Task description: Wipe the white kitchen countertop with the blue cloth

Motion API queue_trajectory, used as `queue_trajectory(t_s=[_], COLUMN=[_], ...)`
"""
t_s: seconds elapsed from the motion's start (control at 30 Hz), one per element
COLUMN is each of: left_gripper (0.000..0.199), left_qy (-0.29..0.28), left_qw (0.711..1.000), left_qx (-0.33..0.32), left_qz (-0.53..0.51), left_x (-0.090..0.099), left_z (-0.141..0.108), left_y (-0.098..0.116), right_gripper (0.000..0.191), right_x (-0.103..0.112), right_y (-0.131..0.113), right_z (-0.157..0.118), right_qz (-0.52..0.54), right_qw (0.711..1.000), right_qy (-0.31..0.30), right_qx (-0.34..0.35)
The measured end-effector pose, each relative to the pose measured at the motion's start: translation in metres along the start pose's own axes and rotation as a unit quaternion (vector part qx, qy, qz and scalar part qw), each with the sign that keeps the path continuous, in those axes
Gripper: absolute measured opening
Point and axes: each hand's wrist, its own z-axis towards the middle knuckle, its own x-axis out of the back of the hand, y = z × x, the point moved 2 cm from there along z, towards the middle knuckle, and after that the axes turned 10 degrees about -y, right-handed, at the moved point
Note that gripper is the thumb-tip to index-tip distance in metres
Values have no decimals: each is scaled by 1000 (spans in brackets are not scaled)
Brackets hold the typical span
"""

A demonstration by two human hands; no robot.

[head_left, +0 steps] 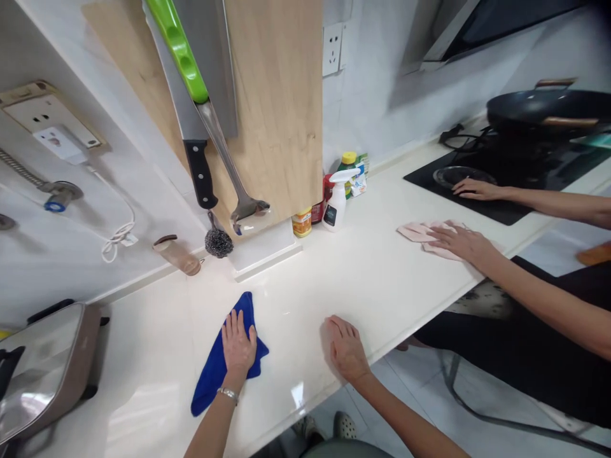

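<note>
**Flat palm on a blue cloth, near the counter's front edge**

The blue cloth (214, 369) lies on the white countertop (372, 280), its long axis running from the near left corner diagonally up toward the wall. The left hand (237, 346) rests on its upper half, fingers spread and flat, pressing down rather than gripping; most of the cloth trails below and left of the palm. The right hand (347, 350) lies just beside it to the right, open, palm down on bare counter, holding nothing, so the left is the hand on the cloth. Farther along, another person's hand (458, 243) presses a pink cloth (420, 232), their other hand (475, 188) on the black hob (501, 191). A spray bottle (335, 202) stands by the wall.
</note>
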Motion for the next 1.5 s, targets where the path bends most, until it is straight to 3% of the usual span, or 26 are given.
queue_trajectory(t_s=[0.27,0.4,0.63,0.8,0.93,1.03,1.23,1.5], left_gripper=[61,61,58,58,60,63,63,63], left_qy=[-54,-67,-100,-89,-94,-91,-88,-62], left_qw=[988,978,957,953,954,955,943,921], left_qx=[-134,-183,-263,-281,-279,-278,-320,-385], left_qz=[-55,-72,-76,-72,-54,-44,-23,-16], left_x=[-20,-26,-30,-31,-30,-28,-19,-6], left_z=[66,107,175,187,175,153,80,-12], left_y=[101,137,157,159,159,157,143,99], right_gripper=[67,69,73,72,69,67,60,43], right_x=[2,3,5,8,9,9,6,7], right_y=[-2,-2,0,1,1,2,1,-4], right_z=[2,3,4,8,11,12,12,18], right_qz=[1,22,52,71,72,62,51,36], right_qw=[999,999,998,997,997,998,999,997], right_qy=[-21,-12,-15,-7,-6,-9,10,45], right_qx=[-32,-27,-25,-20,-19,-14,-17,-50])
